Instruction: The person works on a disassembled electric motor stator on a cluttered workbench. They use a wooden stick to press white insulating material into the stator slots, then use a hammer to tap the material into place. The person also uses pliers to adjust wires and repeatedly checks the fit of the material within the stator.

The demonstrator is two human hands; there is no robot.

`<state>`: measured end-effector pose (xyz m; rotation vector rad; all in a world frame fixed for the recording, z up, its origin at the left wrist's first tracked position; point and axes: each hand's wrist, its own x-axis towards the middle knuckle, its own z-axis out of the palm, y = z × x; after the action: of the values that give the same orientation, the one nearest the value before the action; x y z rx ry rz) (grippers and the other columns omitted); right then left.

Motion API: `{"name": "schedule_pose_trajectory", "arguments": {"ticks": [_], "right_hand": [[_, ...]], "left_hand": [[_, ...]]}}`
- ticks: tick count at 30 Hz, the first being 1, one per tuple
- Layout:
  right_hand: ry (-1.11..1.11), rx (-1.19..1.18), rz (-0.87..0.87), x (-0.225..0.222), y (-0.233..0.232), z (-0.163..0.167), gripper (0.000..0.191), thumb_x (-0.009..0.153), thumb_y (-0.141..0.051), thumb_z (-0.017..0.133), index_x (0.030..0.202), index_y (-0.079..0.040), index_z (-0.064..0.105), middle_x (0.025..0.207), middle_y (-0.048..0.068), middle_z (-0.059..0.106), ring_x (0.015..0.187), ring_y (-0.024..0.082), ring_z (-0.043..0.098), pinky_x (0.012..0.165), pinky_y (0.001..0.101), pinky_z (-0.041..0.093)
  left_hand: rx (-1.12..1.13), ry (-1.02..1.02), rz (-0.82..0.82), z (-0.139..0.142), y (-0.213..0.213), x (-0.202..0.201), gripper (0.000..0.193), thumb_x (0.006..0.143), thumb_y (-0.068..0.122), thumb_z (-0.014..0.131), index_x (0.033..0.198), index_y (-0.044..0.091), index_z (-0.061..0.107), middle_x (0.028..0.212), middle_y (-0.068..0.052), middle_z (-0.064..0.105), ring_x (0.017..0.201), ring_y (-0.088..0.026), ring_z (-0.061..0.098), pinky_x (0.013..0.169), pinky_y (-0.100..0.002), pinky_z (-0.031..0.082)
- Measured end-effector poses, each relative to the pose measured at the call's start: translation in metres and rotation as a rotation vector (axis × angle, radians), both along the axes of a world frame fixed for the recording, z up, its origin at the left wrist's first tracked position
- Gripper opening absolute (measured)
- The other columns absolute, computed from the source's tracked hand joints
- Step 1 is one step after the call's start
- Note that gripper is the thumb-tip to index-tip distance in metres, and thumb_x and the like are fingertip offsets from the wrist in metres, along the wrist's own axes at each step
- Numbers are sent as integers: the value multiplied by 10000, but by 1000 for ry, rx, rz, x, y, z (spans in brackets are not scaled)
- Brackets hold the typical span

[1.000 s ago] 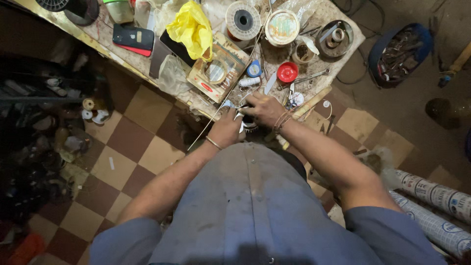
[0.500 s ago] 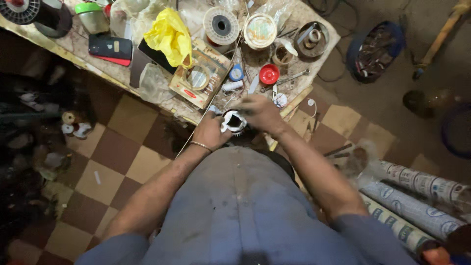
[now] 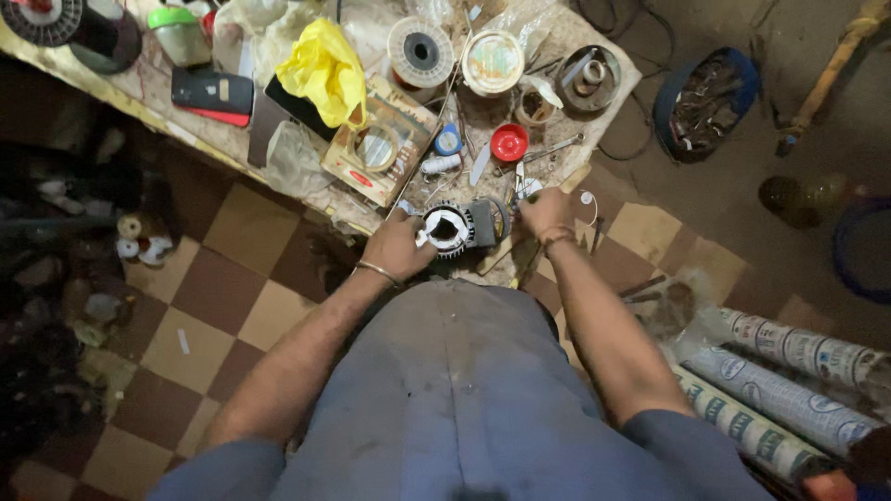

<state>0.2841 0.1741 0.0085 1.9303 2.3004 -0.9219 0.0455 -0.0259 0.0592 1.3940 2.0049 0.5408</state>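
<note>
Gripping a motor stator at the desk edge, the left hand is clasping its rim while the right hand is resting apart, closed; winding work appears unfinished.

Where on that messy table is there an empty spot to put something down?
Hardly any. The table is crowded around the yellow bag, wire spool and red cap. A small bare patch lies at the near edge, between the ring-shaped metal part and the right hand.

a repair workshop: cluttered bench (wire spools, scattered tools).
</note>
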Motion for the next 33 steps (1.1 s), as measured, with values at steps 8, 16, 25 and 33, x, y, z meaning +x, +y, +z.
{"name": "schedule_pose_trajectory", "arguments": {"ticks": [8, 16, 25, 33], "right_hand": [[135, -312, -397, -12, 7, -5, 306, 731, -278, 853, 827, 1, 771, 819, 127, 784, 644, 188, 719, 634, 342, 581], [939, -1260, -955, 53, 34, 12, 150, 967, -226, 671, 883, -116, 614, 608, -89, 540, 422, -18, 426, 302, 136, 288], [1420, -1331, -716, 107, -60, 30, 229, 944, -177, 686, 1084, -1, 643, 892, 91, 676, 690, 76, 622, 507, 132, 507], [738, -1055, -84, 91, -90, 50, 348, 850, -258, 803, 993, 55, 753, 768, 73, 683, 595, 98, 611, 491, 213, 476]], "left_hand": [[74, -41, 0, 2, -5, 1, 424, 785, 327, 723, 1094, 36, 731, 1091, -227, 640, 972, -408, 665, 866, -480, 549], [88, -81, 1, -18, -5, -3, 424, 797, 313, 800, 1087, 25, 688, 1059, -219, 649, 950, -381, 674, 856, -463, 547], [283, -174, 152, -62, -17, -8, 513, 783, 260, 832, 1143, -27, 607, 1023, -230, 698, 987, -395, 681, 865, -460, 548], [111, -427, 301, -77, -17, -19, 541, 693, 315, 867, 1081, -17, 686, 968, -153, 765, 881, -230, 744, 789, -357, 591]]}}
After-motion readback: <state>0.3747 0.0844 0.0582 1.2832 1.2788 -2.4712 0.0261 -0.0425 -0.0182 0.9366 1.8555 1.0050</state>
